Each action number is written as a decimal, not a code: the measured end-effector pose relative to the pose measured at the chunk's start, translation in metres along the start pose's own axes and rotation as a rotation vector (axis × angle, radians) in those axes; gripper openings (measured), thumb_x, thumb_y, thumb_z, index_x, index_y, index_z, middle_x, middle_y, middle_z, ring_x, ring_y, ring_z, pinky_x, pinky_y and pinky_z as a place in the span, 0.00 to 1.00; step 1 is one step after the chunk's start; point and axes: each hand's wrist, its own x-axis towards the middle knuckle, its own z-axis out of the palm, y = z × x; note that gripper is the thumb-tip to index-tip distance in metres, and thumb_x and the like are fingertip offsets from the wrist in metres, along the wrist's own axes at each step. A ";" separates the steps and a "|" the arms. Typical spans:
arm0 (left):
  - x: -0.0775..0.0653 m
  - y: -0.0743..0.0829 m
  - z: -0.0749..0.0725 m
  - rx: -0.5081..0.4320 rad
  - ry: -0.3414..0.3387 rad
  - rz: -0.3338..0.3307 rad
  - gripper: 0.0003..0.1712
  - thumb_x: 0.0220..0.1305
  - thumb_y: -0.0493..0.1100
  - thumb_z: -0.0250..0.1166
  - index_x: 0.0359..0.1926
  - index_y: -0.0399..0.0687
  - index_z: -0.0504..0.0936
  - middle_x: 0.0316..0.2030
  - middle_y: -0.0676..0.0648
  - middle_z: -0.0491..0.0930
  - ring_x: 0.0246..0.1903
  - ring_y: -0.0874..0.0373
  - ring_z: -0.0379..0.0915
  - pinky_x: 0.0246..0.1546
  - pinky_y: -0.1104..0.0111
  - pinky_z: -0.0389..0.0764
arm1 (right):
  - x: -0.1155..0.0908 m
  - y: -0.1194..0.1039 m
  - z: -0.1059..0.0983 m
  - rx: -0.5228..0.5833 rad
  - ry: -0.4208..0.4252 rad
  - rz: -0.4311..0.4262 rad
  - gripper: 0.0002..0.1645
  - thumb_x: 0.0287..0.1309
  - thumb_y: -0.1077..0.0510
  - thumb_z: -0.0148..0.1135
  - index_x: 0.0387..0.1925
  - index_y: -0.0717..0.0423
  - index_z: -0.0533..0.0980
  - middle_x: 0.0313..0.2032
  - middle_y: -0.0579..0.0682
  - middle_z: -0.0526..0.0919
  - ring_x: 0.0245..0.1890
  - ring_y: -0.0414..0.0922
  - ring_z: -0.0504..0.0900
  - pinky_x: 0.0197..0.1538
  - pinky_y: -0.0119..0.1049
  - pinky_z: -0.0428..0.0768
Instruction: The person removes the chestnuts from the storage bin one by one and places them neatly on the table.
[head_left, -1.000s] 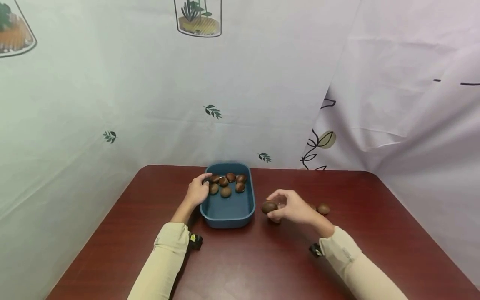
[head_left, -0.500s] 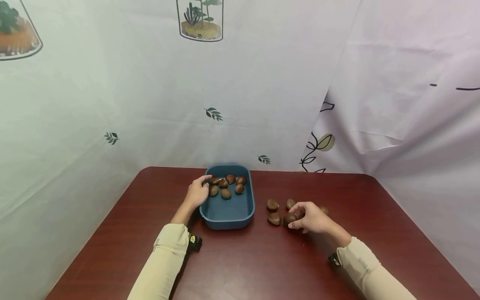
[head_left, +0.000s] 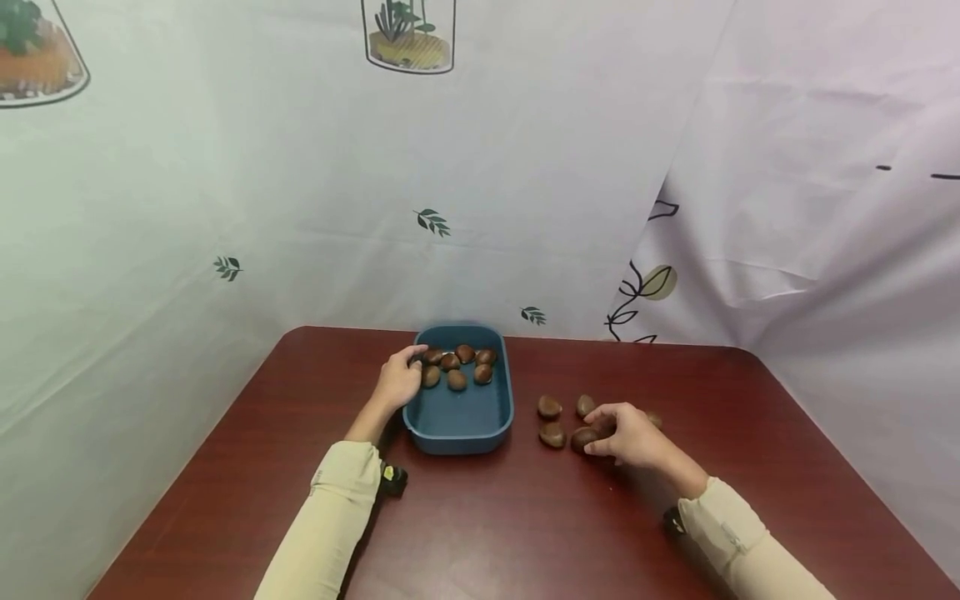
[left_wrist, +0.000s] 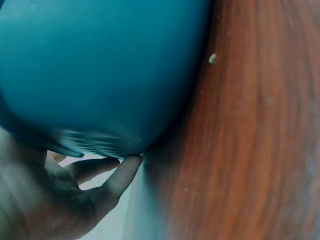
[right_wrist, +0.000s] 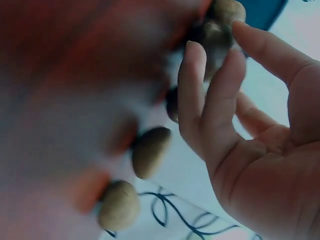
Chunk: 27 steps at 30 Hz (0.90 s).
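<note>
My left hand (head_left: 397, 381) grips the left wall of a blue plastic bin (head_left: 459, 440); in the left wrist view, fingertips (left_wrist: 131, 162) touch its outside. Inside the bin, several brown chestnuts (head_left: 457, 380) lie toward its far end. To the right, my right hand (head_left: 630, 435) pinches a chestnut (head_left: 584, 439) at the table surface, partly hidden by the fingers. Close by lie other chestnuts: one near the bin (head_left: 549, 407), one in front of it (head_left: 552, 435) and one behind the hand (head_left: 586, 406).
Another chestnut (head_left: 655, 419) shows partly behind the right hand. The dark red table (head_left: 495, 525) stretches around the bin toward me. A white printed cloth (head_left: 510, 208) hangs behind the table. Both wrists carry small black devices.
Holding a chestnut beside the bin a second ago, my right hand has since moved right and toward me. Chestnuts it covered now show. The left hand stays at the bin.
</note>
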 end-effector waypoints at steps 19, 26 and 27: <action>0.001 -0.001 0.001 0.002 0.008 0.005 0.24 0.74 0.38 0.46 0.68 0.46 0.73 0.49 0.37 0.78 0.18 0.56 0.55 0.31 0.61 0.65 | 0.051 -0.083 0.034 0.034 0.097 -0.195 0.13 0.57 0.61 0.68 0.44 0.60 0.81 0.29 0.48 0.83 0.23 0.45 0.80 0.30 0.40 0.80; -0.002 0.000 0.003 0.007 0.011 0.002 0.24 0.75 0.38 0.45 0.68 0.46 0.72 0.62 0.37 0.73 0.20 0.55 0.56 0.34 0.60 0.65 | 0.086 -0.108 0.075 0.186 -0.065 -0.172 0.22 0.61 0.62 0.66 0.56 0.62 0.76 0.49 0.64 0.81 0.29 0.55 0.85 0.35 0.47 0.84; -0.002 0.001 0.003 0.008 0.009 0.000 0.24 0.75 0.38 0.45 0.68 0.46 0.72 0.62 0.37 0.73 0.19 0.55 0.56 0.34 0.60 0.65 | 0.091 -0.112 0.080 0.179 -0.076 -0.158 0.24 0.61 0.62 0.66 0.59 0.62 0.75 0.52 0.66 0.79 0.30 0.55 0.86 0.35 0.47 0.84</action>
